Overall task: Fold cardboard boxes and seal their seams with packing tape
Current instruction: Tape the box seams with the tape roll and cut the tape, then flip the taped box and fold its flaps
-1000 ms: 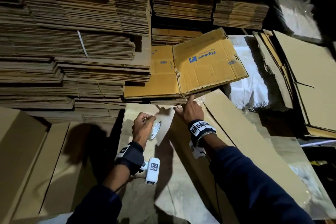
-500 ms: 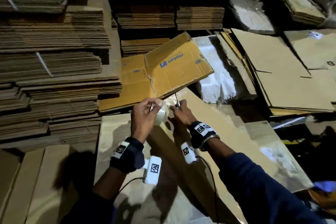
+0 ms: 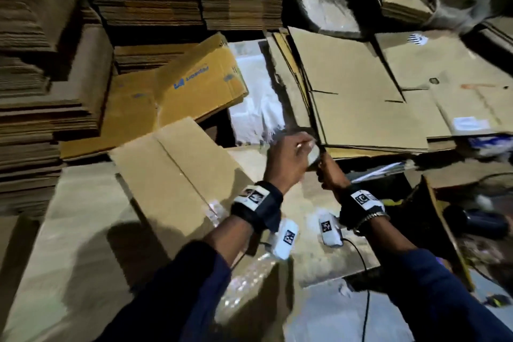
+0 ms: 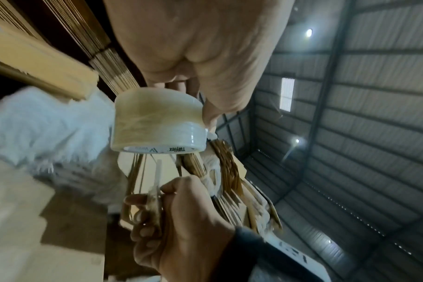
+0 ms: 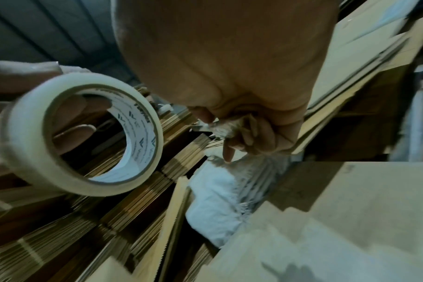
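Two hands are working close together above the folded cardboard box (image 3: 177, 175), which is lying flat at near centre-left with its taped seam running diagonally. The left hand (image 3: 288, 158) is gripping the roll of clear packing tape (image 4: 157, 122), with fingers passing through the core and the thumb bearing on the outer winding; in the right wrist view the roll (image 5: 77, 135) is showing its printed inner core. The right hand (image 3: 330, 175) is sitting just right of the roll, with fingers curled tightly around a crumpled wad of tape (image 5: 220, 127) and, as the left wrist view shows, a thin pale blade-like tool (image 4: 158, 175) projecting from the fist; whether that wad is joined to the roll cannot be told. A yellow printed carton (image 3: 194, 83) is lying flattened at far left-centre, beside a white woven sack (image 3: 255, 108). Stacks of flattened cardboard (image 3: 36, 119) are filling the far left, and large flat sheets (image 3: 361, 97) are lying at far right.
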Demonstrator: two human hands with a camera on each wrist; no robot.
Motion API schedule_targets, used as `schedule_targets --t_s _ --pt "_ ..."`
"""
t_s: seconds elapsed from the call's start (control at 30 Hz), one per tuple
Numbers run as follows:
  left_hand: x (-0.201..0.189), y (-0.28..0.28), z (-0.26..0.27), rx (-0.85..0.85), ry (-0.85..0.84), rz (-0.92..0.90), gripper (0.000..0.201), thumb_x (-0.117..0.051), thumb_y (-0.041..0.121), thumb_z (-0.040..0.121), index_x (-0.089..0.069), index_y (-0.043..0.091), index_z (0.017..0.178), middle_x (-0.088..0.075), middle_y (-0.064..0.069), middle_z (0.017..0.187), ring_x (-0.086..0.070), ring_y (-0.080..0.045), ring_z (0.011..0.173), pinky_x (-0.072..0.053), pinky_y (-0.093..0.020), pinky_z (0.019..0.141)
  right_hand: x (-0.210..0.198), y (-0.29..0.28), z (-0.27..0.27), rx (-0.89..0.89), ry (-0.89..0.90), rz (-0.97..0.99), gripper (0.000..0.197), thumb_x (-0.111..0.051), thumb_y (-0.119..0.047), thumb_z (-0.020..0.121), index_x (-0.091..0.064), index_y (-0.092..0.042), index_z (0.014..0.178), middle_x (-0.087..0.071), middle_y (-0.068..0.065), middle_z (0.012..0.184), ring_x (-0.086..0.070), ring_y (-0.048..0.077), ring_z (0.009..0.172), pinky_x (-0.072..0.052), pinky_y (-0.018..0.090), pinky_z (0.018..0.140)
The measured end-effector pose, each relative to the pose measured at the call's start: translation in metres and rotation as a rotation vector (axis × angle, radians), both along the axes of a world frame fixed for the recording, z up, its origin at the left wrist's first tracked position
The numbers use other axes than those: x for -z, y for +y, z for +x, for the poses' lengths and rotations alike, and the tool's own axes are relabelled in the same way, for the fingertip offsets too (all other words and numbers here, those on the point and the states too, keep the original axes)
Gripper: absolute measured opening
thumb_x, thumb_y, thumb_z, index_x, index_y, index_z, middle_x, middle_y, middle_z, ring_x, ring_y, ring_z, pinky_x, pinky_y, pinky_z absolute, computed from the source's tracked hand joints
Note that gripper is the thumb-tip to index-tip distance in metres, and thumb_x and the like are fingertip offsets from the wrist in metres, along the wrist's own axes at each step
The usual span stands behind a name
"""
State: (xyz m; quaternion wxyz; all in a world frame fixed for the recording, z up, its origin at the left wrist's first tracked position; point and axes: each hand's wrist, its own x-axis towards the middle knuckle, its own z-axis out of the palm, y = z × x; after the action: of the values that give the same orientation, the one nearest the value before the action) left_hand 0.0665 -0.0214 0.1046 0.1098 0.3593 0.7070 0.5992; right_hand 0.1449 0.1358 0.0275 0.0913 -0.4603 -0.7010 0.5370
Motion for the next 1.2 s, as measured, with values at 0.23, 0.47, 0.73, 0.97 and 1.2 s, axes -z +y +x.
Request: schedule_targets --t_s 0.23,0.47,0.73,0.97,1.2 --pt "0.088 0.110 0.123 0.035 0.065 -0.356 0.032 -0.053 0.009 0.090 -0.081 0.010 0.104 -0.075 -0.016 0.103 -0.068 -0.038 0.101 -0.055 -0.041 0.092 0.072 0.081 0.123 0.046 -0.199 -0.085 0.026 -0.046 -0.024 0.108 -0.051 -0.025 0.083 -0.053 -0.001 0.082 -0.048 0.012 0.068 -0.047 0.034 0.070" --pt "0.225 0.106 0.157 0.054 0.040 -0.644 0.051 -0.051 -0.010 0.084 -0.076 0.016 0.120 -0.077 -0.014 0.108 -0.073 -0.034 0.098 -0.060 -0.045 0.082 0.185 0.109 0.196 -0.009 -0.450 -0.152 0.031 -0.069 -0.020 0.087 -0.067 -0.011 0.116 -0.071 0.017 0.117 -0.070 0.033 0.105 -0.059 0.045 0.094" --pt "0.274 0.100 0.177 0.421 0.275 -0.926 0.078 -0.055 -0.014 0.079 -0.058 0.024 0.147 -0.060 -0.012 0.147 -0.052 -0.034 0.139 -0.040 -0.053 0.112 0.187 0.089 0.203 0.129 -0.531 -0.008 0.035 -0.078 -0.048 0.086 -0.075 -0.015 0.098 -0.075 0.010 0.112 -0.069 0.032 0.110 -0.052 0.031 0.096" --pt "0.260 0.108 0.159 0.478 0.215 -0.899 0.066 -0.068 -0.003 0.078 -0.063 0.016 0.142 -0.061 -0.015 0.141 -0.056 -0.040 0.129 -0.048 -0.046 0.107 0.184 0.098 0.202 0.080 -0.578 0.004 0.026 -0.073 -0.030 0.086 -0.077 -0.015 0.107 -0.075 0.018 0.112 -0.070 0.036 0.107 -0.057 0.038 0.094" --pt "0.167 0.121 0.073 0.407 0.104 -0.889 0.059 -0.066 0.021 0.097 -0.048 0.021 0.152 -0.044 -0.016 0.152 -0.048 -0.037 0.138 -0.044 -0.042 0.110 0.128 0.095 0.125 -0.193 -0.496 0.216 0.022 -0.068 -0.025 0.092 -0.076 -0.010 0.106 -0.075 0.018 0.109 -0.068 0.039 0.107 -0.052 0.035 0.089"
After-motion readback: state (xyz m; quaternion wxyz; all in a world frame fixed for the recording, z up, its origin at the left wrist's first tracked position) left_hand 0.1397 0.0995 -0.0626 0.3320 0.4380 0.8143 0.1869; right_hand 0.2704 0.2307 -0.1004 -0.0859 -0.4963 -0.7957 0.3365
